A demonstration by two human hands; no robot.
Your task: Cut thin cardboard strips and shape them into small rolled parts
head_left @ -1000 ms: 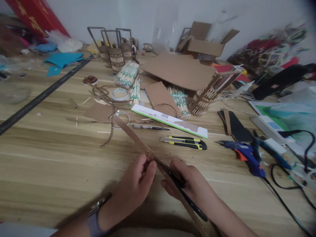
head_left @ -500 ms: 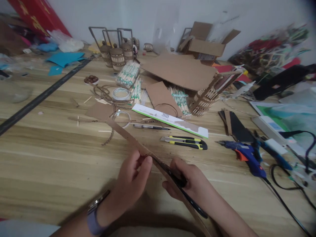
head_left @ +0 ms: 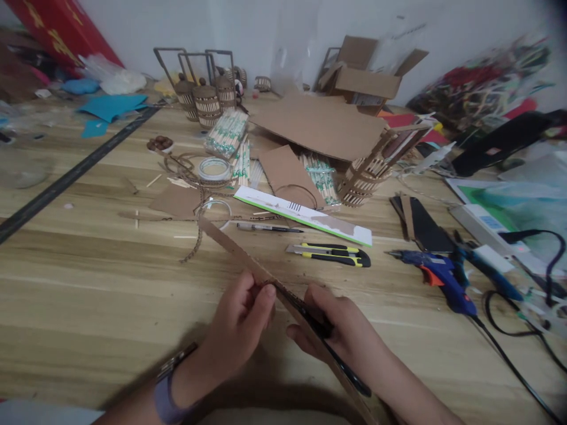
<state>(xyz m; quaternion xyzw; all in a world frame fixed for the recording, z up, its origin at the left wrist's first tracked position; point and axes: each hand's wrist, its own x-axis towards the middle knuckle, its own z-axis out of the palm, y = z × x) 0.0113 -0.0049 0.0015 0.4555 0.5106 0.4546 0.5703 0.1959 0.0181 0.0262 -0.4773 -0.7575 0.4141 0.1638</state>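
My left hand (head_left: pixel 241 321), with a watch on its wrist, pinches a long brown cardboard strip (head_left: pixel 233 248) between thumb and fingers. The strip slants from the table's middle down toward the bottom edge. Black scissors (head_left: pixel 352 375) are gripped in my right hand (head_left: pixel 339 324), their blades lying along the strip's edge close to my left thumb. Part of the blades is hidden by the cardboard. Just beyond my hands lie a yellow-and-black utility knife (head_left: pixel 330 254), a pen (head_left: pixel 268 228) and a white strip with a green edge (head_left: pixel 305 215).
At right lie a blue glue gun (head_left: pixel 436 274) with its cord and some pliers (head_left: pixel 463 260). Small lidded baskets (head_left: pixel 207 106), packs of sticks (head_left: pixel 227 133), tape rolls (head_left: pixel 215 169), a large cardboard sheet (head_left: pixel 319 124) and an opened box (head_left: pixel 367 79) stand toward the wall.
The scissors and strip have shifted only slightly against my hands, and my right hand's fingers are a little nearer the left. The whole view has moved a bit.
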